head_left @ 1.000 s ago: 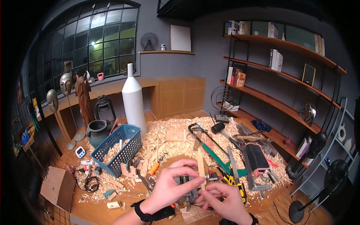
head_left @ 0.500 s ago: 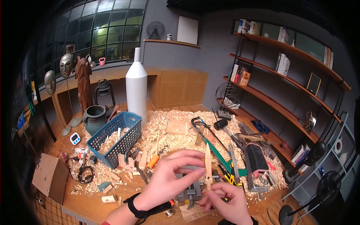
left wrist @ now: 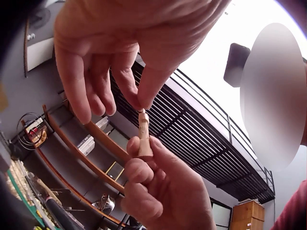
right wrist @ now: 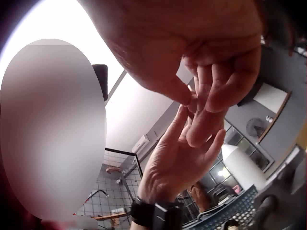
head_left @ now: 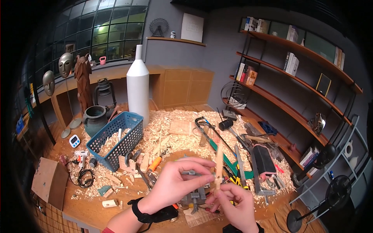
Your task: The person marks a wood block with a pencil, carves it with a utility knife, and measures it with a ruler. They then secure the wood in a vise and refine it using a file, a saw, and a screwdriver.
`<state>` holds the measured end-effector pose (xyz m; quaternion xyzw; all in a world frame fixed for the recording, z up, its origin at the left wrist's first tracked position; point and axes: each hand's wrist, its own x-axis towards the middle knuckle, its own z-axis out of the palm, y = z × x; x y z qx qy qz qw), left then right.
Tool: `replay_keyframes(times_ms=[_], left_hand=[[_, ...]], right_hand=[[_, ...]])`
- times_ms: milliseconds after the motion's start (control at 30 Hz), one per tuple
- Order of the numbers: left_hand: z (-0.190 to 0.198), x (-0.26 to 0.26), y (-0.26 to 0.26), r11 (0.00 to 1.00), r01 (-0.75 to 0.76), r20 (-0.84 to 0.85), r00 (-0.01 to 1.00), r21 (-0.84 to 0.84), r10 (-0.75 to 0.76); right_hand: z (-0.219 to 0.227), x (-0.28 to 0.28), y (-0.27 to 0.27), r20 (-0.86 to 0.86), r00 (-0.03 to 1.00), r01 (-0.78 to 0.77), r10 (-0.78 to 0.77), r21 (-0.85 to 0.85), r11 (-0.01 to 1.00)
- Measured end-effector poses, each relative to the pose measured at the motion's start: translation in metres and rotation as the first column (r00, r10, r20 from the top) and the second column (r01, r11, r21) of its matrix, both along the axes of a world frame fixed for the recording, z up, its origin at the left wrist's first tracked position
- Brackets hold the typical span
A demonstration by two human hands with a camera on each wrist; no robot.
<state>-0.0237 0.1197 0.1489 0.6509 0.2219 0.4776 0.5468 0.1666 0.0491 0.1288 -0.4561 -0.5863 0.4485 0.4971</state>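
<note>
A small pale carved wooden stick [head_left: 219, 163] with a long pointed, blade-like end stands nearly upright between both hands, over the bench. My right hand [head_left: 235, 206] pinches its lower end between thumb and fingers. At its middle, the thumb and forefinger of my left hand [head_left: 176, 178] pinch it from the side, with the other fingers held loosely away. In the left wrist view the stick's thicker lower end [left wrist: 144, 148] shows in the right fingers, while the left fingertips meet at its notched part. Below the hands is a grey metal vise [head_left: 196, 200], partly hidden.
Wood shavings [head_left: 175, 116] cover much of the bench. A blue perforated basket [head_left: 116, 145] and a tall white bottle [head_left: 138, 89] stand left. A green-framed saw [head_left: 215, 147], a black mallet [head_left: 225, 124] and several hand tools lie right. An orange-handled tool [head_left: 155, 163] lies near the left hand.
The wooden stick has turned in the fingers and moved slightly right in the head view. Both hands stay on it. The head view has shifted a little.
</note>
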Motion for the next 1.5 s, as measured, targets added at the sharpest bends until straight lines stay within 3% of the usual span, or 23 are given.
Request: replay_keyframes(times_ms=[67,133,167,233,367,500,567,667,1100,1300,1367,1500], left_hand=[[0.004,0.000,-0.001,1.000,-0.020,0.025,0.999,0.002,0.020],[0.008,0.003,-0.005,0.997,-0.054,0.027,0.998,0.058,0.053],[0.010,0.005,-0.008,0.997,-0.048,0.025,0.999,0.057,0.047],[0.011,0.008,-0.013,1.000,0.026,0.005,1.000,0.004,-0.026],[0.002,0.005,-0.012,0.992,0.074,-0.015,0.997,0.098,-0.073],[0.004,0.005,-0.013,0.991,-0.001,-0.021,1.000,0.132,0.004],[0.001,0.003,-0.008,0.983,0.008,-0.065,0.998,0.185,0.004],[0.001,0.006,-0.013,0.998,0.007,0.039,0.999,0.058,-0.009],[0.006,0.003,-0.018,0.991,-0.011,-0.011,1.000,0.134,0.013],[0.011,0.004,-0.020,0.992,-0.005,-0.010,1.000,0.123,0.006],[0.012,0.003,-0.019,0.990,-0.007,-0.023,1.000,0.143,0.010],[0.009,0.005,-0.017,0.991,-0.010,-0.014,1.000,0.134,0.011]], right_hand=[[-0.001,0.005,0.000,-0.094,0.995,-0.036,0.033,-0.032,0.999],[0.003,0.012,-0.001,-0.422,0.876,-0.322,0.235,-0.146,0.936],[0.001,0.012,-0.001,-0.424,0.876,-0.316,0.229,-0.147,0.937],[-0.004,0.009,0.001,-0.648,0.627,-0.618,0.432,-0.076,0.783],[-0.014,0.004,0.002,-0.797,0.488,-0.699,0.355,-0.114,0.706],[-0.009,-0.002,-0.002,-0.800,0.508,-0.624,0.320,-0.086,0.776],[-0.012,0.001,-0.002,-0.692,0.626,-0.606,0.360,-0.141,0.783],[-0.013,0.000,-0.004,-0.704,0.606,-0.608,0.370,-0.110,0.786],[-0.015,-0.001,-0.010,-0.763,0.545,-0.653,0.348,-0.126,0.747],[-0.013,-0.003,-0.011,-0.709,0.602,-0.629,0.368,-0.137,0.765],[-0.013,-0.003,-0.012,-0.600,0.698,-0.583,0.391,-0.159,0.797],[-0.014,-0.004,-0.013,-0.605,0.695,-0.588,0.388,-0.169,0.791]])
